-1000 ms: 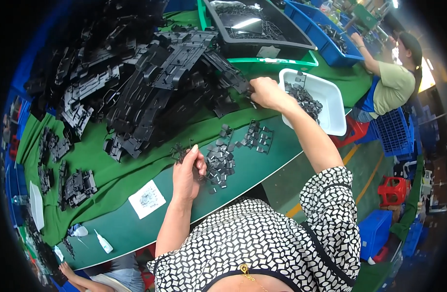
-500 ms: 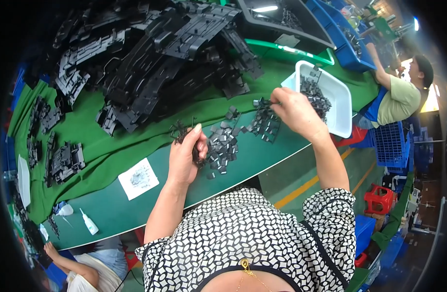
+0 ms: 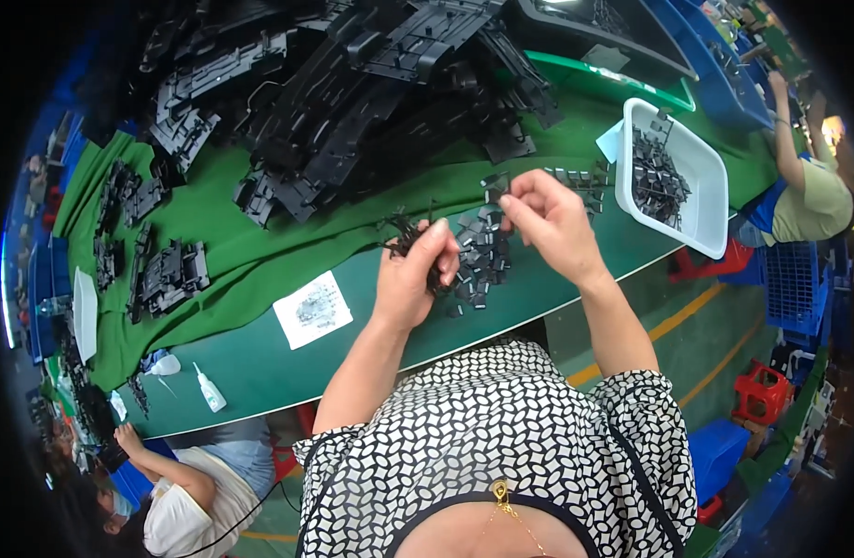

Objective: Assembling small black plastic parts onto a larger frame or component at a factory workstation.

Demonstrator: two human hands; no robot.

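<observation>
My left hand [image 3: 413, 279] is closed around a bunch of small black plastic clips [image 3: 401, 234] just above the green table's [image 3: 260, 372] front edge. My right hand [image 3: 550, 221] pinches one small black plastic piece [image 3: 495, 183] between thumb and fingers, a little right of the left hand. Between and below both hands lies a loose heap of small black parts [image 3: 481, 256]. A white rectangular tray [image 3: 673, 177] with several black parts in it stands to the right of my right hand.
A big pile of long black plastic mouldings [image 3: 353, 102] covers the green cloth behind the hands. A white paper card [image 3: 313, 310] and a small glue bottle [image 3: 207, 391] lie at the left front. One co-worker sits at lower left [image 3: 180, 493], another at far right [image 3: 808, 186].
My right hand has drawn back from the white tray toward my left hand with a small black piece. The left hand has lifted off the table, closed on clips.
</observation>
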